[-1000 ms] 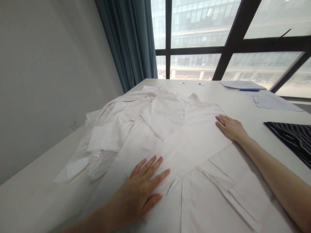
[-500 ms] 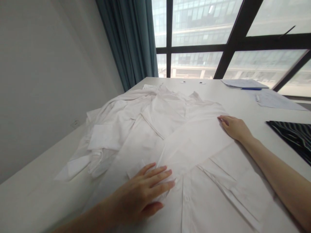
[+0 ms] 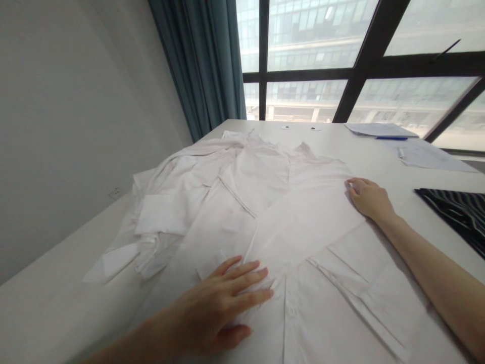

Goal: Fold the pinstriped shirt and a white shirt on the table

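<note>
Daylight is pouring through the window (image 3: 303, 75), washing out the building (image 3: 295, 23) outside, while the wall (image 3: 76, 126) is lying in dull grey shade. The white shirt (image 3: 314, 217) is showing its creases faintly, a soft shadow is edging the right forearm (image 3: 428, 258), and the wide view is stretching the corners

The bare left forearm (image 3: 147, 336) enters from the lower left, and the bare left hand (image 3: 215, 308) lies palm down, its slim fingers spread loosely and pointing right, the thumb apart below them. The bare right forearm (image 3: 432, 263) slants in from the lower right, reaching farther forward; the bare right hand (image 3: 371, 198) is back up, fingers bent and drawn together, thumb tucked beneath.
</note>
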Tool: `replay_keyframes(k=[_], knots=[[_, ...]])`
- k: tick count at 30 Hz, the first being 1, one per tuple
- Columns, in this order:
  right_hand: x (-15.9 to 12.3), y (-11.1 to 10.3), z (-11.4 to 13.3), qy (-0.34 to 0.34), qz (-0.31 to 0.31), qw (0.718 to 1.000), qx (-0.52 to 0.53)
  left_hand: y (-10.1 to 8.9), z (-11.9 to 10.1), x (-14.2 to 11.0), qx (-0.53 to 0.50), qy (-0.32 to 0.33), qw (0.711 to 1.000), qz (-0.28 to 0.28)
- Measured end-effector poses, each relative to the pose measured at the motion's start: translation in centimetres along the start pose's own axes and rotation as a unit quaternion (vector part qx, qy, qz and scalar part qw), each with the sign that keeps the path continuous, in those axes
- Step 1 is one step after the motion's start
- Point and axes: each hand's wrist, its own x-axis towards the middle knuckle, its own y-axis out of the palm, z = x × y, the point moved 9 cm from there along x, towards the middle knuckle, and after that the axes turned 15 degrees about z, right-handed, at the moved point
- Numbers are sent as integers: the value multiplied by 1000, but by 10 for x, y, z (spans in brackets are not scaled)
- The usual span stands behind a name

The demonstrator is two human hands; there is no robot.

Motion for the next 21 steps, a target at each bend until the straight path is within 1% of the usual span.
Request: replay_keyframes(k=[3, 6, 9, 11, 14, 16, 18, 19, 21], knots=[[-2, -2, -5, 20, -19, 1000, 7, -2, -1, -1, -1, 5, 1000, -6], [-4, -2, -5, 17, -33, 999, 3, -6, 0, -3, -13, 11, 999, -28], [-4, -2, -5, 16, -38, 999, 0, -11, 5, -5, -16, 7, 999, -50], [-4, -1, -5, 15, -39, 999, 3, -15, 11, -5, -3, -11, 998, -67], [-4, -2, -5, 17, -36, 999, 13, -24, 20, -7, 31, -54, 994, -91], [-3, -1, -5, 24, -25, 999, 17, -31, 22, -5, 50, -73, 992, -85], [-3, -1, -6, 32, -13, 999, 16, -39, 25, 2, 58, -78, 993, -66], [-3, 0, -6, 36, -9, 999, 14, -45, 29, 7, 60, -77, 994, -58], [-2, 0, -6, 42, -5, 999, 11, -56, 45, 22, 65, -80, 994, -49]])
